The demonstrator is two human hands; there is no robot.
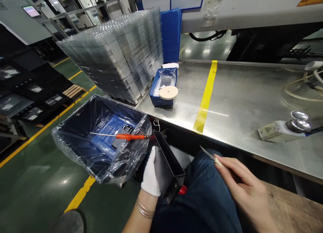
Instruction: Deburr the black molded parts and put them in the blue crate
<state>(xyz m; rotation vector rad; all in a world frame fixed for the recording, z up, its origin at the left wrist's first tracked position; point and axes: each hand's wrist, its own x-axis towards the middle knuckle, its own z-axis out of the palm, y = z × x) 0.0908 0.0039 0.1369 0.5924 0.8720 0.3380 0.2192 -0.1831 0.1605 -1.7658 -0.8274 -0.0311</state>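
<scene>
Black box [163, 169] in left grip [151, 175]

The left hand [152, 167] wears a plain white glove [149, 184]; the open-topped rectangular housing [161, 170] against its fingers is black. Between the right hand's [244, 186] fingers, a thin grey blade [207, 153] has a cream handle [217, 161]. The trousers [209, 189] between both hands' fingers are dark navy. Left of the gloved fingertips, an orange air gun [130, 137] with a silver nozzle [102, 134] crosses a dark blue bin [75, 125]. Ahead of them are a blue box [161, 102] and a beige disc [168, 92]; ahead of the bare ones, a yellow tape stripe [207, 98] bands the silver-grey bench [242, 91]
</scene>
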